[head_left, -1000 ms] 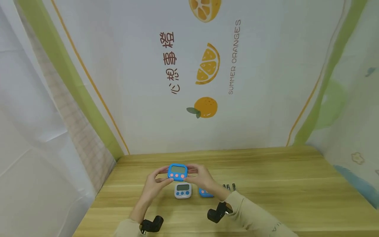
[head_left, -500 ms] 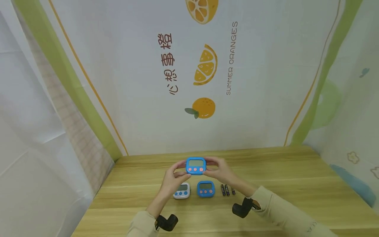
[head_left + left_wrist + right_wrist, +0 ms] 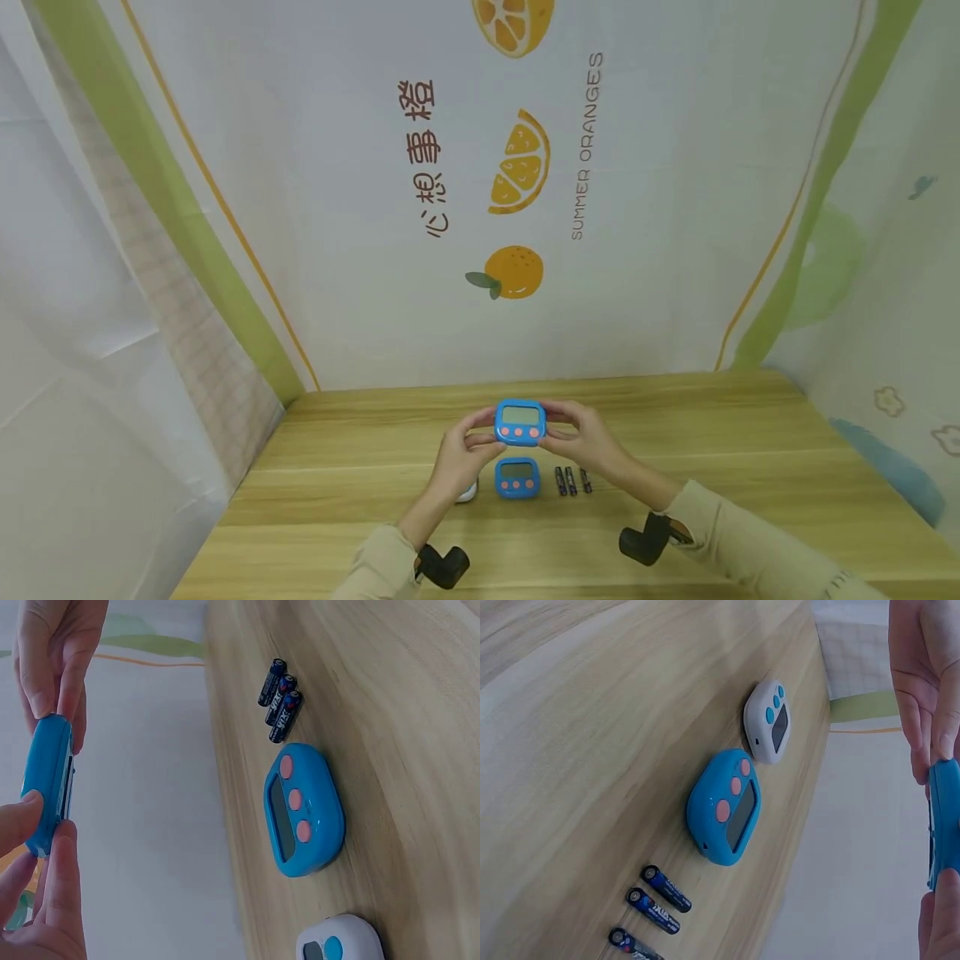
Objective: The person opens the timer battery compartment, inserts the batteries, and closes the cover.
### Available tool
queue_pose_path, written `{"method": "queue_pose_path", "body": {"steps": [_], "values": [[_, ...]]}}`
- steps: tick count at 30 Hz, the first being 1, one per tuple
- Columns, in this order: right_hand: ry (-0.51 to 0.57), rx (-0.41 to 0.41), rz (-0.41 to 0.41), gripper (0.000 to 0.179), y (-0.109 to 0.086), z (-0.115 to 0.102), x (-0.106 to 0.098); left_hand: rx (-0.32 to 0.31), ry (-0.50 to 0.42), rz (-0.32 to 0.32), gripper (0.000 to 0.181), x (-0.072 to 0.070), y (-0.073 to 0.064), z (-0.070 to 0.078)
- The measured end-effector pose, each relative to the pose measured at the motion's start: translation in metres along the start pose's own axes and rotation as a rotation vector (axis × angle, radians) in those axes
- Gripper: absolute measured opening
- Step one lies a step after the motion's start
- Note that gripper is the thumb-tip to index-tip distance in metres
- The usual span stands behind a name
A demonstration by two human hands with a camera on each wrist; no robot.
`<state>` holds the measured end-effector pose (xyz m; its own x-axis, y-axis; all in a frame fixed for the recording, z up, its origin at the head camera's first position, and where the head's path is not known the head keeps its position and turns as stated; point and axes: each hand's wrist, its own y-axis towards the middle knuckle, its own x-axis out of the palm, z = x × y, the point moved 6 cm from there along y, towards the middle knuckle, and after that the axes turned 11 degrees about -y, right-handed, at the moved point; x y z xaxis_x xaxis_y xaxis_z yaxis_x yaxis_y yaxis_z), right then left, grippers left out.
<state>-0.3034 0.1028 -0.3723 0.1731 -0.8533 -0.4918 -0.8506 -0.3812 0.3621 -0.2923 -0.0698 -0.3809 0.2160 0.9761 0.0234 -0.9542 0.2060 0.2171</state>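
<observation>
The blue timer was found raised off the wooden table, between the two hands, its grey display and three pink buttons facing the head camera. The left hand pinched its left end, thumb at the lower corner and fingers behind. The right hand pinched the right end in like fashion, its thumb at the lower right corner. The two hands were apart, with the timer spanning the space between them. In the left wrist view the timer showed nearly edge-on; markings on its back could not be read.

On the table, nearer the person, sat a second blue timer of similar pattern, untouched. A white timer with blue buttons stood to its left, partly hidden by the left hand in the head view. Three dark batteries lay to its right, roughly parallel. A black wrist camera was worn at the left wrist, another at the right.
</observation>
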Motion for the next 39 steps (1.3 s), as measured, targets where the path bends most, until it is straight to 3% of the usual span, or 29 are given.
{"method": "queue_pose_path", "body": {"steps": [8,13,18,22,25,32,36,39], "values": [[0.027,0.025,-0.043,0.053,-0.003,0.003,0.0,0.006,-0.004,-0.012,0.047,0.001,0.0,-0.004],[-0.058,-0.024,-0.014,0.049,-0.004,0.0,-0.004,0.003,0.019,-0.02,0.047,0.001,-0.002,-0.007],[-0.153,-0.054,0.07,0.036,-0.001,-0.002,-0.011,-0.001,0.019,-0.028,0.04,0.008,-0.008,0.013],[-0.146,-0.024,0.081,0.03,0.0,0.0,-0.013,-0.004,-0.005,-0.044,0.037,0.013,-0.012,0.023],[-0.13,0.014,0.083,0.03,0.0,0.003,-0.015,-0.009,-0.007,-0.055,0.038,0.014,-0.011,0.02],[-0.02,0.105,0.057,0.031,0.001,0.005,-0.016,0.004,0.041,-0.041,0.043,0.01,-0.003,-0.001],[0.057,0.144,0.033,0.034,0.002,0.004,-0.013,0.016,0.052,-0.003,0.038,0.009,-0.002,-0.001],[0.111,0.187,0.021,0.034,0.002,0.005,-0.011,0.023,0.026,0.006,0.033,0.011,-0.004,0.006]]}}
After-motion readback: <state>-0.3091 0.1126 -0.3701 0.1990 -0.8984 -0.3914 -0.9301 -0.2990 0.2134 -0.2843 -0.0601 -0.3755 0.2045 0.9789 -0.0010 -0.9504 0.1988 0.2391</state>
